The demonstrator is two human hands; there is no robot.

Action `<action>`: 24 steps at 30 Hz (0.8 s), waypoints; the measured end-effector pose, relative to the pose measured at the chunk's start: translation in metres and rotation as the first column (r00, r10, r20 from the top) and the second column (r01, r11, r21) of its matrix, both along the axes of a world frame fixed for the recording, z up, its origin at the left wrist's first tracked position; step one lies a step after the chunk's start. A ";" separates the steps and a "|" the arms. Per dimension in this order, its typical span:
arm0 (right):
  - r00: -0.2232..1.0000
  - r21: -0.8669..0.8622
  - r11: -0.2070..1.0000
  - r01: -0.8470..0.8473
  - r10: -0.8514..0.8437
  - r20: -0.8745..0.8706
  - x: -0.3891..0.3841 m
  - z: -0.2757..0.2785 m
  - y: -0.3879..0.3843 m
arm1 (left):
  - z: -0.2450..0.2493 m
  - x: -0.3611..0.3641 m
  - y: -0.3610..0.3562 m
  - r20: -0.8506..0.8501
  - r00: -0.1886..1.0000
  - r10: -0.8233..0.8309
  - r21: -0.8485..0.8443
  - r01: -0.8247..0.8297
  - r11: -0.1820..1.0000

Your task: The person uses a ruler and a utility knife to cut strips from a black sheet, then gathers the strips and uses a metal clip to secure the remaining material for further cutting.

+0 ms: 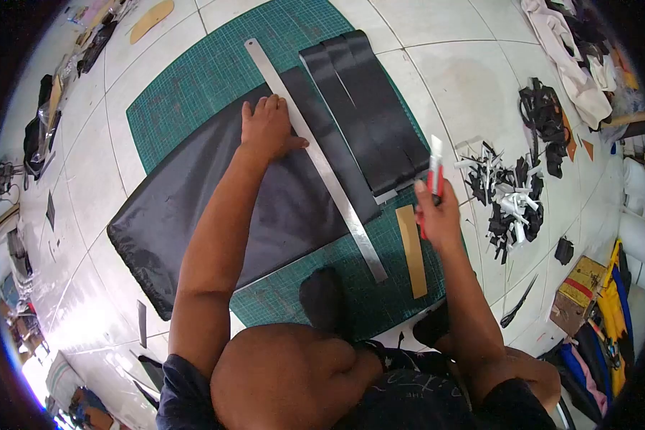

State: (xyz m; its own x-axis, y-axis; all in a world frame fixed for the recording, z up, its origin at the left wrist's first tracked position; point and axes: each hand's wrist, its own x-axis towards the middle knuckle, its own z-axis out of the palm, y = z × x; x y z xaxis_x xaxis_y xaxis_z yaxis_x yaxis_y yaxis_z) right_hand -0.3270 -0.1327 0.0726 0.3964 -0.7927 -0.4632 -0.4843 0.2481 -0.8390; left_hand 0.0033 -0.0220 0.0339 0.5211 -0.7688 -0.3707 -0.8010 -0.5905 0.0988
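Observation:
My left hand [269, 129] lies spread on a large sheet of black material [186, 193], its thumb reaching onto a long metal ruler [322, 168]. The ruler runs diagonally across the sheet, near its right edge. Raised off to the right, my right hand [438, 211] is closed around a red utility knife [436, 172] with its pale end pointing up. Between the hands, cut black strips [365, 107] lie side by side in a stack. Under all of this is a green cutting mat [186, 107].
A tan strip [411, 251] rests on the mat near my right forearm. Black and white scraps [512, 201] are heaped on the tiled floor to the right, with scissors [519, 301] below them. A cardboard box [579, 294] stands farther right. My foot [322, 297] is on the mat.

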 end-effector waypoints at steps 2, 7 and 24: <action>0.992 0.018 0.992 -0.127 0.127 0.012 0.023 -0.004 0.007 | 0.016 -0.009 -0.005 -0.033 0.999 0.006 0.059 -0.004 0.998; 0.913 -0.146 0.901 -0.408 0.405 -0.045 0.086 -0.009 0.017 | 0.015 -0.021 -0.008 0.050 0.998 -0.046 0.189 0.036 0.981; 0.583 -0.357 0.463 -0.812 0.599 -0.549 0.250 -0.035 0.009 | 0.018 -0.022 -0.002 -0.027 0.999 -0.020 0.156 0.024 0.987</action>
